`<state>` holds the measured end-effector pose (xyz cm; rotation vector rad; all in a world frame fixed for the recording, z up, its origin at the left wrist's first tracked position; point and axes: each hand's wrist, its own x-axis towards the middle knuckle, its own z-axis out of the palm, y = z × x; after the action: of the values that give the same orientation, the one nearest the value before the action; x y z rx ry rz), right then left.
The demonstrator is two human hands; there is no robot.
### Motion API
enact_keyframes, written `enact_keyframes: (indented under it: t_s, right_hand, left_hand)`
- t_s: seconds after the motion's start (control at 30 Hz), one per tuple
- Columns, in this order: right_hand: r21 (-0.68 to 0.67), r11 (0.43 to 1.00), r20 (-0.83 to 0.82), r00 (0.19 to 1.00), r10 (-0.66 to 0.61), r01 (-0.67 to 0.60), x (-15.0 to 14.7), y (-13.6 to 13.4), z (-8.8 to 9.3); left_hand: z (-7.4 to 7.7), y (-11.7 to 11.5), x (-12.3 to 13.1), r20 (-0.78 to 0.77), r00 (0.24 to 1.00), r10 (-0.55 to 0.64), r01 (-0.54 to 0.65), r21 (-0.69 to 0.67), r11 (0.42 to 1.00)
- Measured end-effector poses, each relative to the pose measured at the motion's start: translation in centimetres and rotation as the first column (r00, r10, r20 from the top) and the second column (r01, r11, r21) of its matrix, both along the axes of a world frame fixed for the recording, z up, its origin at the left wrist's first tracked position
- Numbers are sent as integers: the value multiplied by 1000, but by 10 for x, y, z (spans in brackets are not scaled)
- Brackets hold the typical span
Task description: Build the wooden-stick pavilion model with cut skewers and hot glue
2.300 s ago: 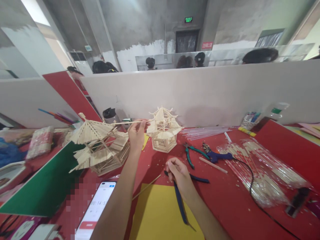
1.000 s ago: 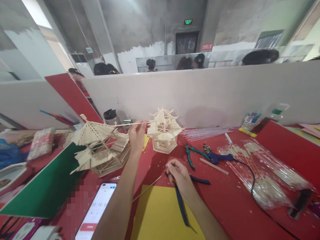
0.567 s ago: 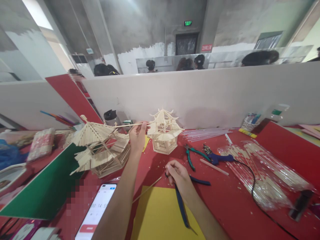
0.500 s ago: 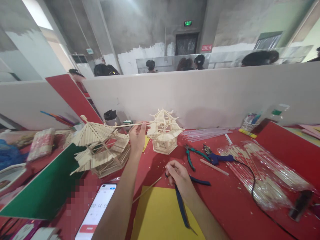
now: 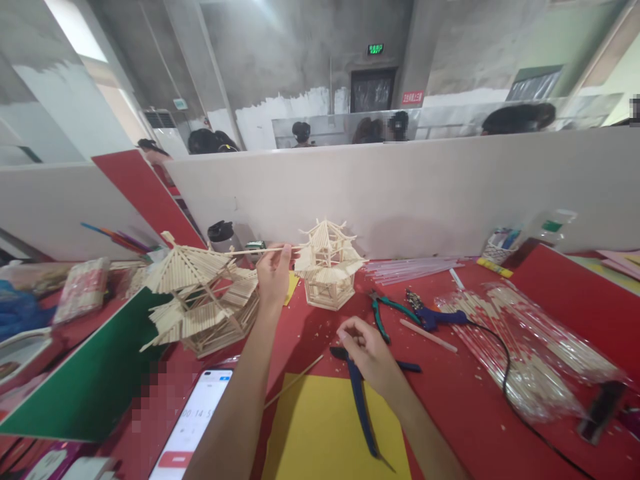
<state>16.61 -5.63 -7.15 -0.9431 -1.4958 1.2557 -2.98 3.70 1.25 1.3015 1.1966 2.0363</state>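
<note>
The small pavilion (image 5: 329,270) stands upright, and I use it as the mark for all places. Just to its left, the left hand (image 5: 274,270) is closed in a pinch, thumb against finger, on a thin stick (image 5: 247,251). This stick runs almost level, with its near end at the roof edge of the small pavilion and its other end by the large pavilion (image 5: 200,323), which is farther to the left; whether either end really touches, I cannot tell. The right hand (image 5: 365,343) is in front of the small pavilion and a little right, with fingers loosely curled, above the blue pliers (image 5: 359,400); if something tiny is between its fingertips, I cannot see it. In my judgement, the step in hand is to hold the stick steady, and for this a light pinch near the small pavilion is suitable, because hard pressure could bend the stick or push the thin roof pieces. It would be good to let the left wrist be calm, and to watch both ends together, so that the stick does not tilt. The right hand should avoid the small pavilion's eaves. The glue gun (image 5: 443,317) lies to its right, well apart.
</note>
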Motion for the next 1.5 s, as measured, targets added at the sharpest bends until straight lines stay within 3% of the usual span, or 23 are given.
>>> enact_keyframes:
  t_s: [0.1, 0.2, 0.27, 0.33, 0.43, 0.57, 0.73, 0.9, 1.03, 1.17, 1.3, 1.4, 1.5]
  right_hand:
    - [32, 999, 67, 998, -6, 4, 4, 0, 3]
    - [168, 984, 318, 942, -104, 52, 8, -2, 4]
    - [286, 953, 556, 793, -248, 98, 12, -5, 1]
    - [342, 933, 744, 574, -341, 111, 14, -9, -2]
    - [314, 945, 888, 324, -327, 92, 12, -19, -8]
    - [257, 963, 950, 160, -267, 80, 5, -33, -9]
    - [217, 976, 972, 92, -218, 23, 7, -39, -3]
    - [252, 968, 960, 126, -249, -10, 18, -36, 1]
    - [279, 960, 933, 234, -273, 6, 25, -30, 5]
    - [228, 974, 839, 505, -204, 14, 28, -24, 10]
    - [162, 987, 587, 802, -110, 17, 26, -23, 15]
    - [101, 995, 405, 913, -47, 6, 21, -25, 20]
    - [21, 1000, 284, 959, -2, -4, 16, -27, 24]
  left_hand:
    - [0, 0, 0, -8, 1000, 3, -3, -8, 1000]
    - [0, 0, -1, -12, 1000, -2, 2, -7, 1000]
    - [-1, 0, -1, -3, 1000, -12, 12, -2, 1000]
    - [-2, 0, -2, 13, 1000, -24, 24, -1, 1000]
    - [-2, 1, -2, 19, 999, -27, 27, -5, 1000]
    - [-1, 0, -2, 13, 1000, -28, 28, -18, 999]
    - [-1, -1, -1, 19, 1000, -20, 20, -25, 999]
    - [0, -1, -1, 23, 999, -26, 27, -21, 999]
    - [-1, -1, -1, 13, 1000, -27, 27, -19, 999]
    - [-2, 0, -3, -9, 1000, -29, 29, -20, 999]
    - [-3, 1, -4, -19, 999, -33, 33, -20, 999]
    - [-3, 0, -5, -35, 999, -21, 20, -17, 1000]
    - [-4, 1, -6, -38, 999, -25, 24, -22, 999]
